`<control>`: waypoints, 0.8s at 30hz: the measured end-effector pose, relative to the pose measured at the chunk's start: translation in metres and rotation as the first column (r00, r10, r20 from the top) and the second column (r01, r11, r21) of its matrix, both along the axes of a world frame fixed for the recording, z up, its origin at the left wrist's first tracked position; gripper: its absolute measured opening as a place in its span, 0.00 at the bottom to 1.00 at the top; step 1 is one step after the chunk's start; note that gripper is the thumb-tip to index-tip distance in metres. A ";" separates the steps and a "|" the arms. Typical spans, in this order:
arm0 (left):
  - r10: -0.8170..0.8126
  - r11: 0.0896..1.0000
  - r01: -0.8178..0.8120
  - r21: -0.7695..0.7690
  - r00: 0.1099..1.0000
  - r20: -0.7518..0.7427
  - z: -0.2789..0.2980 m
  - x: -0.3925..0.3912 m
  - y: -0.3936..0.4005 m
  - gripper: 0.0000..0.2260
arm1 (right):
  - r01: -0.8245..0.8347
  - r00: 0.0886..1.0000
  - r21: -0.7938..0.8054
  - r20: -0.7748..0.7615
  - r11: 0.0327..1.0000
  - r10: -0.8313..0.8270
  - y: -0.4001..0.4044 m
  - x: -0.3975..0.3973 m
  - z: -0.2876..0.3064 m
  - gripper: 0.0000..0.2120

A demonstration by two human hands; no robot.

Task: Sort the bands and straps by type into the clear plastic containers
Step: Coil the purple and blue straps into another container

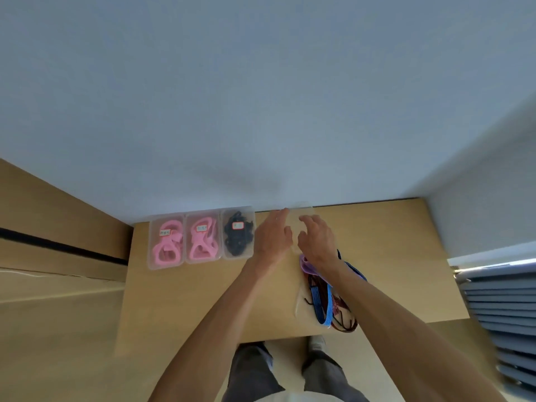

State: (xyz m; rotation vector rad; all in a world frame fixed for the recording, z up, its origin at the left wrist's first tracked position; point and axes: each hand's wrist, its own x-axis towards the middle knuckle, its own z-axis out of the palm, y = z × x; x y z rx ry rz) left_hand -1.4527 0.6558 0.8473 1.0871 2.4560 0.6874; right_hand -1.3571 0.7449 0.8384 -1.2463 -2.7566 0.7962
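1. A fourth clear plastic container (301, 224), almost invisible against the light wooden table (185, 303), is reached for by both hands near the back wall. The left hand (272, 236) is seen with straight fingers at the container's left side; the right hand (316, 239) has loosely curled fingers at its right side. Whether the container is already gripped cannot be told.
2. As the walls look thin and smooth, the container could be squeezed out of the hands or tipped if it is lifted from one side only.
3. The unsorted pile of blue, purple and dark red elastic straps (327, 297) lies under the right forearm, near the table's front edge. It could be dragged off by the arm.
4. Three filled containers stand in a row at the left: two with pink bands (166, 243) (203, 237), one with black bands (238, 235). They could be knocked by the left hand.
5. Tangled straps could be lifted together and sorted wrongly.
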 end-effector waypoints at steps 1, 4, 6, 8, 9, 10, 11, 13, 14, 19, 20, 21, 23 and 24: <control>0.005 1.000 -0.005 -0.008 1.000 0.007 -0.002 0.013 0.005 0.22 | 0.004 1.000 -0.003 0.015 1.000 -0.004 0.007 0.013 -0.001 0.20; 0.057 0.998 -0.056 -0.043 0.997 0.042 -0.013 0.051 0.019 0.21 | 0.020 0.997 -0.028 0.080 0.999 -0.018 0.030 0.057 -0.009 0.19; 0.099 0.991 -0.093 -0.094 0.993 0.060 -0.026 0.076 0.025 0.19 | 0.034 0.991 -0.066 0.132 0.997 -0.025 0.046 0.086 -0.020 0.17; 0.113 0.982 -0.100 -0.162 0.991 0.073 -0.040 0.099 0.028 0.15 | 0.044 0.980 -0.119 0.197 0.992 -0.020 0.057 0.113 -0.033 0.16; 0.110 0.975 -0.092 -0.205 0.991 0.077 -0.046 0.110 0.026 0.11 | 0.047 0.971 -0.149 0.238 0.988 -0.011 0.060 0.126 -0.039 0.16; 0.100 0.966 -0.077 -0.248 0.992 0.082 -0.052 0.121 0.024 0.07 | 0.051 0.960 -0.178 0.279 0.983 0.001 0.060 0.138 -0.045 0.17; 0.100 0.957 -0.071 -0.282 0.991 0.087 -0.057 0.132 0.022 0.08 | 0.057 0.949 -0.207 0.315 0.977 0.011 0.060 0.149 -0.050 0.18; 0.110 0.942 -0.075 -0.328 0.990 0.091 -0.067 0.151 0.017 0.12 | 0.079 0.935 -0.271 0.354 0.959 0.023 0.056 0.169 -0.060 0.18; 0.131 0.936 -0.091 -0.340 0.987 0.097 -0.072 0.158 0.016 0.10 | 0.082 0.931 -0.302 0.362 0.950 0.034 0.054 0.177 -0.065 0.17; 0.222 0.912 -0.150 -0.381 0.963 0.151 -0.096 0.184 0.011 0.05 | 0.060 0.932 -0.388 0.351 0.920 0.087 0.040 0.191 -0.089 0.12; 0.223 0.916 -0.144 -0.375 0.959 0.175 -0.100 0.188 0.010 0.05 | 0.054 0.935 -0.388 0.343 0.920 0.090 0.036 0.190 -0.092 0.12; 0.229 0.922 -0.146 -0.359 0.953 0.199 -0.103 0.191 0.010 0.05 | 0.048 0.937 -0.382 0.338 0.923 0.091 0.032 0.189 -0.094 0.12; 0.252 0.933 -0.172 -0.316 0.940 0.232 -0.106 0.196 0.010 0.07 | 0.045 0.939 -0.359 0.334 0.932 0.084 0.025 0.187 -0.098 0.11; 0.266 0.937 -0.192 -0.292 0.933 0.241 -0.106 0.198 0.011 0.08 | 0.051 0.942 -0.347 0.327 0.937 0.070 0.024 0.186 -0.099 0.11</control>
